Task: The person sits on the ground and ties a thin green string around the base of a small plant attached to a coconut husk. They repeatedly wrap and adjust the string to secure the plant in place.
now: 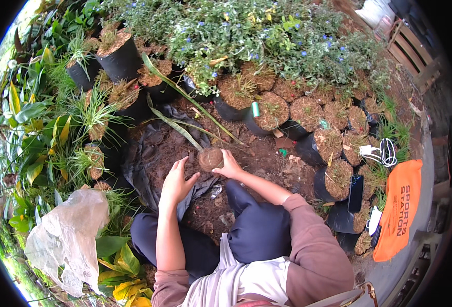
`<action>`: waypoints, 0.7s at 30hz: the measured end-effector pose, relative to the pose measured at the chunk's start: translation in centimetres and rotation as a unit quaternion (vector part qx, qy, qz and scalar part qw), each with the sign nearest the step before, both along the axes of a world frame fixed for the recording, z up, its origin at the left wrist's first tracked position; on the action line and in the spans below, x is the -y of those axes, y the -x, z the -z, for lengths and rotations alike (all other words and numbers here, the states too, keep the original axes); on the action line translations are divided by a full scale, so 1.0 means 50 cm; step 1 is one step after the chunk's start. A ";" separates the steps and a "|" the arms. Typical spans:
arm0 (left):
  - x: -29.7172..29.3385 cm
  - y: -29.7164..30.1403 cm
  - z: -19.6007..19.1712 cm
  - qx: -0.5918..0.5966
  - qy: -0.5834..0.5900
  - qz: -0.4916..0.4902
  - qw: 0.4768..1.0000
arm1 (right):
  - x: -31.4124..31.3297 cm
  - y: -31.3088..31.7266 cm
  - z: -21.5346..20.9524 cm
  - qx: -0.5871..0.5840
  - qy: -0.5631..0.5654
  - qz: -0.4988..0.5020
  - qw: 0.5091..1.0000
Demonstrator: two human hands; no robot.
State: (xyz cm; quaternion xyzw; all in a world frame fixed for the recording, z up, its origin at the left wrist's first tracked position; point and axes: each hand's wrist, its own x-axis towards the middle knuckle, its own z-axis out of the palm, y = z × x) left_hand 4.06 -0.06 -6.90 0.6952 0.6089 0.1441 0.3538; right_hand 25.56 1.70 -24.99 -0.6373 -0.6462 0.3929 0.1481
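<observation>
A round brown fibre ball stands low in front of me, with long narrow leaves rising from it and leaning to the far left. My right hand grips the ball's right side, its thumb on the near face and its fingers partly hidden behind. Just left of the ball, my left hand is held open with fingers and thumb apart, holding nothing. Beyond the ball, a green spool of thread stands on the soil of a black-bagged pot.
Black plastic sheeting lies on the soil at left. Bagged pots curve around the far and right sides. A phone, a white cable and an orange bag are at right. Clear plastic hangs over plants at left.
</observation>
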 end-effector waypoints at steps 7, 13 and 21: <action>-0.022 -0.043 0.039 0.026 -0.051 0.031 0.998 | -0.006 -0.071 -0.095 -0.083 -0.163 0.023 0.983; -0.033 -0.093 0.060 0.064 -0.058 0.060 0.994 | -0.057 -0.233 -0.213 -0.105 -0.271 0.264 0.920; -0.021 -0.095 0.047 0.114 -0.017 0.071 0.991 | -0.042 -0.321 -0.092 -0.111 -0.117 0.296 0.942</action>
